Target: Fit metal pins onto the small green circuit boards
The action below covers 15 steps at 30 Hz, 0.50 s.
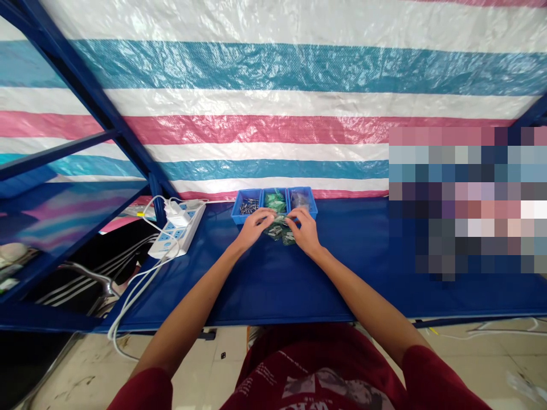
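Observation:
Just in front of the bins, my left hand (255, 226) and my right hand (305, 229) face each other with fingers pinched at the upper edge of a small clear plastic bag (277, 230) with a greenish tint. Small silvery pieces show through its film; their exact kind is too small to tell. Behind my left hand is a blue bin (235, 212) of small dark and metallic rod-like parts. The middle blue bin (264, 193) contains green plastic packets (276, 199). In the right-hand blue bin (313, 206) lie clear plastic bags (299, 199).
A white power strip (179, 236) with a plugged-in adapter (176, 214) and loose white cables (128, 304) lies left on the blue table (273, 290). Blue frame posts (106, 108) and a striped plastic sheet (273, 131) bound the space. The right side is pixelated.

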### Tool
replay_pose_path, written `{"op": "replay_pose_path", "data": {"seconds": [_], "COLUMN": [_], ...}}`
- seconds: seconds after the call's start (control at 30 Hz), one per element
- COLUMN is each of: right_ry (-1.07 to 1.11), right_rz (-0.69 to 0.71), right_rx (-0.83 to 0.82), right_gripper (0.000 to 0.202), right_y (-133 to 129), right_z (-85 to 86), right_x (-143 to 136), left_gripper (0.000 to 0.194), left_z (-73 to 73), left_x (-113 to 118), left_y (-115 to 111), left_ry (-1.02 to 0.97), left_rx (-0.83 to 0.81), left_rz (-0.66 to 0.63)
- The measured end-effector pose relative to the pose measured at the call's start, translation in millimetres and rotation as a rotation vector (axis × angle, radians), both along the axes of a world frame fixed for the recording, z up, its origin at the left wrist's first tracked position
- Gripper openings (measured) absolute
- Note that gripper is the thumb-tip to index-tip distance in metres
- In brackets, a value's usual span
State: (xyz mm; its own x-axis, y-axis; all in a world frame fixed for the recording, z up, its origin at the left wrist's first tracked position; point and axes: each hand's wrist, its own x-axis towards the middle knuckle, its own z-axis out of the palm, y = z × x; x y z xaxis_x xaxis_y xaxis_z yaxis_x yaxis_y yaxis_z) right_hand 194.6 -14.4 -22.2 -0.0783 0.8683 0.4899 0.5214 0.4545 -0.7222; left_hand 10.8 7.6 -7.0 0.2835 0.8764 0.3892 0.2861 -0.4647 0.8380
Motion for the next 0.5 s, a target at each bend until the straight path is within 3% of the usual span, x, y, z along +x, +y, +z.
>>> {"op": "replay_pose_path", "data": {"seconds": [0.17,0.33,0.5], "right_ry": [0.173,0.235,0.199], "right_rz": [0.074,0.142,0.137], "right_rx": [0.034,-0.042,0.004], "right_gripper": [0.027,0.029,0.031], "right_y": [1.9,5.5,7.0], "right_z": [-3.2,-7.6,-9.0], "right_x": [-2.0,-3.8,-3.6], "left_gripper": [0.038,0.035,0.043], "left_z": [-1.4,-0.3,2.1], "left_x": [-2.5,-2.3,1.4], "left_y": [-0.2,-1.6,-5.2], "left_ry": [0.02,-0.083,-0.156], "left_rx": [0.102,-0.025,-0.083], "left_rz": [0.012,0.058,-0.014]}}
